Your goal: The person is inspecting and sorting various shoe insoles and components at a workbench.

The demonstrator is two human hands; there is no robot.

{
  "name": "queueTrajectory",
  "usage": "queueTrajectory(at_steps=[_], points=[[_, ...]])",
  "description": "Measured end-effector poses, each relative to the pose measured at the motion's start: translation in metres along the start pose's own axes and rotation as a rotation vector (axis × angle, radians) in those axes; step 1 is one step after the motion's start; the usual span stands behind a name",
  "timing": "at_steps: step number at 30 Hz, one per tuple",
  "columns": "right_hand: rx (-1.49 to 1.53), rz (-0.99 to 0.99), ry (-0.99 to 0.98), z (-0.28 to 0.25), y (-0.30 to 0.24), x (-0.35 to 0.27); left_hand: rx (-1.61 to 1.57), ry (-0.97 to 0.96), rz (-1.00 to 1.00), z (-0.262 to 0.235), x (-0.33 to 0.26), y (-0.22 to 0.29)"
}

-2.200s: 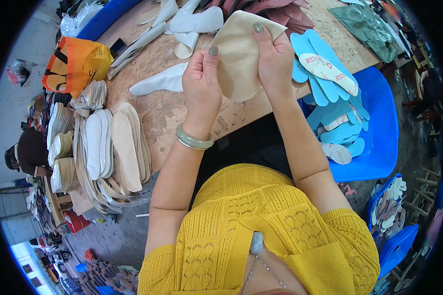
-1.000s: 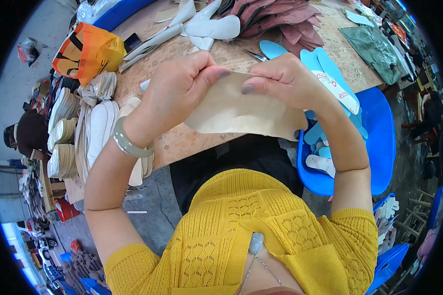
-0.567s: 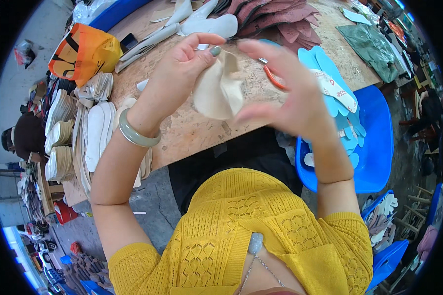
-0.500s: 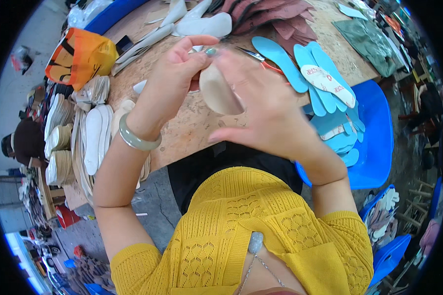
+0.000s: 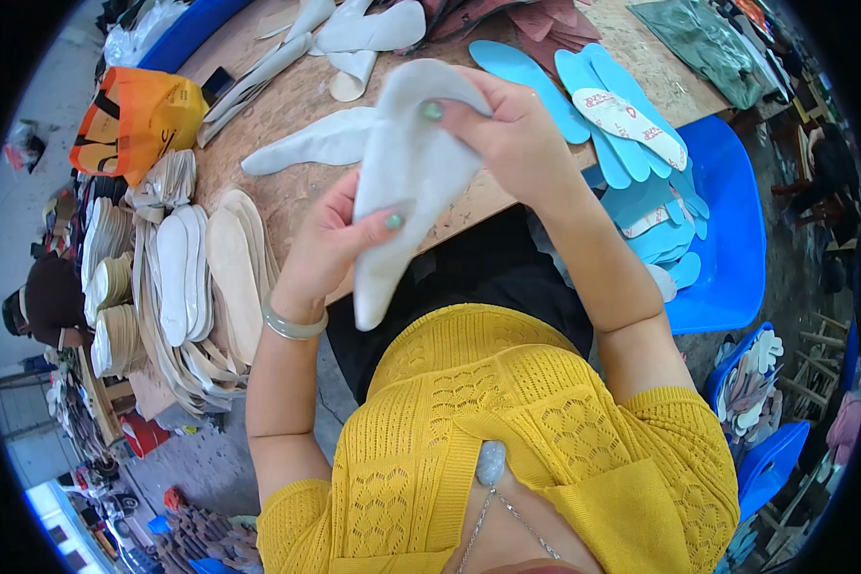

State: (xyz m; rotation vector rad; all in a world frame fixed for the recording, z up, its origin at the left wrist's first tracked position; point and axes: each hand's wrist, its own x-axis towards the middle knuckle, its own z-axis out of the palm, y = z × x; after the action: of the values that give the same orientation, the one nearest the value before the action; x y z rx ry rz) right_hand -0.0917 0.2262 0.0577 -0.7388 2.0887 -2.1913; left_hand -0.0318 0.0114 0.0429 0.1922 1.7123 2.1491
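Both my hands hold a soft white insole (image 5: 397,206), bent and folded over at its upper end, above the near edge of the table. My left hand (image 5: 330,234), with a pale bangle at its wrist, grips the insole's lower side with the thumb on top. At the upper fold my right hand (image 5: 507,129) pinches it between thumb and fingers. Behind the left hand, another white piece (image 5: 306,143) lies flat on the wooden table (image 5: 249,120).
Stacks of beige insoles (image 5: 234,258) and white insoles (image 5: 177,273) line the left. Blue insoles (image 5: 607,124) lie on the right, some in a blue bin (image 5: 737,239). An orange bag (image 5: 139,120) stands at the back left; reddish-brown sheets (image 5: 545,29) lie at the back.
Earlier a curved beige piece was by my left hand and my right hand was blurred, fingers apart. Now both hands grip a white insole, closer to my body. The scissors are no longer visible.
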Motion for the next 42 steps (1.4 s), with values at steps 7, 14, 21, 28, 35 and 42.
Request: queueTrajectory(at_steps=[7,14,21,28,35,42], points=[[0.320,0.243,0.177,-0.016,0.068,-0.032,-0.067,0.137,-0.195,-0.035,-0.014,-0.013],[-0.642,-0.079,0.205,-0.017,0.107,-0.048,1.065,0.280,-0.067,-0.052,0.011,-0.045],[-1.076,-0.299,0.243,-0.027,0.108,-0.045,1.713,0.410,0.500,-0.017,-0.003,-0.037],[-1.022,-0.354,-0.033,-0.016,0.110,-0.056,1.475,0.265,0.344,-0.012,-0.041,-0.068],[-0.869,-0.236,-0.062,-0.023,0.108,-0.047,1.745,0.122,0.153,-0.028,-0.066,-0.076],[-0.917,-0.335,0.039,-0.024,0.117,-0.053,1.780,0.162,0.101,-0.037,-0.085,-0.078]])
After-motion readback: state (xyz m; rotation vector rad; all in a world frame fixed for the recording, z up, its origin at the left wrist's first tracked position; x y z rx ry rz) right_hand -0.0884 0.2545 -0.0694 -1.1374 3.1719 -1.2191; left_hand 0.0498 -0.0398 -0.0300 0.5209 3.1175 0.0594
